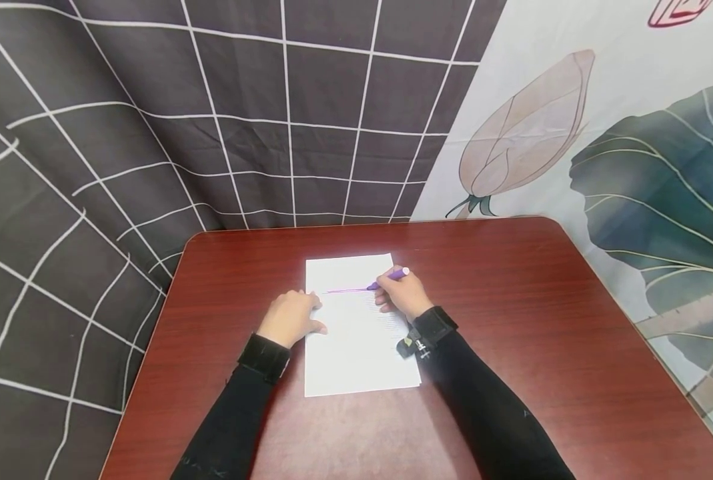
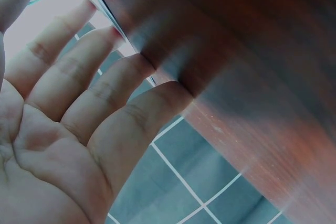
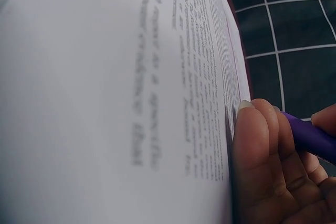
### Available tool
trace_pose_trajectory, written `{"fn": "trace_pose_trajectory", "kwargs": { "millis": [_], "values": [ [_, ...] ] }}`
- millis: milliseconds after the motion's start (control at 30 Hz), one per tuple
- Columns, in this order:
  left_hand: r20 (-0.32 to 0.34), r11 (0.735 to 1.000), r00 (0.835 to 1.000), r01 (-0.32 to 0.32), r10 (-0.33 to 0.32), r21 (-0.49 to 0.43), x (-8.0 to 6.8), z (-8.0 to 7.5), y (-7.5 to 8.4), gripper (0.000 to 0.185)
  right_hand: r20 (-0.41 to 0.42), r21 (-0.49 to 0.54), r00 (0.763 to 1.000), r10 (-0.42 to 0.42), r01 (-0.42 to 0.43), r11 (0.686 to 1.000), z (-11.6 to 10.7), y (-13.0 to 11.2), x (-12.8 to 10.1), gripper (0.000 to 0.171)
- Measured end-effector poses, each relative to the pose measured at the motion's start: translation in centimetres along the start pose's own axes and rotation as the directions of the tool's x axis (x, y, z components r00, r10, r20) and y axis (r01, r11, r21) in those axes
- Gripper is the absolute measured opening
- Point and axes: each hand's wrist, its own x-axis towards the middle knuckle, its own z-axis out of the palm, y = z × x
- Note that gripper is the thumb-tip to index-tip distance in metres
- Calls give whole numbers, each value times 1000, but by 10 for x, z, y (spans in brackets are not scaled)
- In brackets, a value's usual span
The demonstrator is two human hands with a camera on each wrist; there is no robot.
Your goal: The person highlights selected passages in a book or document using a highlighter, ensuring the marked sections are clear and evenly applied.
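Note:
A printed sheet of white paper [image 1: 356, 353] lies on the table, with a thin purple line across its upper part. My right hand [image 1: 405, 293] pinches a purple marker [image 1: 389, 278] with a white end, its tip at the right end of that line. In the right wrist view the marker [image 3: 315, 139] shows between thumb and fingers, beside rows of printed text. At the paper's left edge rests my left hand [image 1: 290, 317], holding nothing. Its loosely bent fingers [image 2: 121, 87] reach to the tabletop in the left wrist view.
The reddish-brown table [image 1: 512, 300] has rounded back corners. A dark cloth [image 1: 326, 80] with a white grid hangs behind and to the left. On the right hangs a white cloth printed with a pink bud [image 1: 527, 127] and a large leaf [image 1: 680, 180].

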Motion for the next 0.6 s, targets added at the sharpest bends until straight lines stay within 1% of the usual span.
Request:
{"fn": "trace_pose_trajectory", "kwargs": {
  "millis": [167, 267, 300, 400, 433, 567, 600],
  "values": [
    [-6, 1000, 1000, -6, 5, -14, 2, 2, -3, 56, -12, 2, 1000, 7, -7, 1000, -3, 3, 2, 16],
    [-26, 1000, 1000, -14, 13, -16, 7, 13, -12, 57, -15, 10, 1000, 6, -6, 1000, -5, 5, 3, 17],
    [-16, 1000, 1000, -7, 6, -21, 8, 13, -13, 57, -14, 14, 1000, 3, -3, 1000, -6, 6, 4, 18],
    [-33, 1000, 999, -18, 17, -13, 12, 24, -21, 58, -17, 19, 1000, 3, -3, 1000, -8, 6, 4, 18],
    [-35, 1000, 999, -21, 21, -8, 12, 25, -22, 58, -18, 20, 1000, 3, -3, 1000, -9, 6, 3, 18],
    [-29, 1000, 1000, -13, 12, -23, 11, 21, -18, 57, -30, 20, 1000, 1, 0, 1000, -13, 8, 3, 17],
    [-21, 1000, 1000, -8, 8, -26, 10, 17, -15, 57, -31, 22, 1000, -1, 2, 1000, -14, 8, 3, 16]
  ]
}}
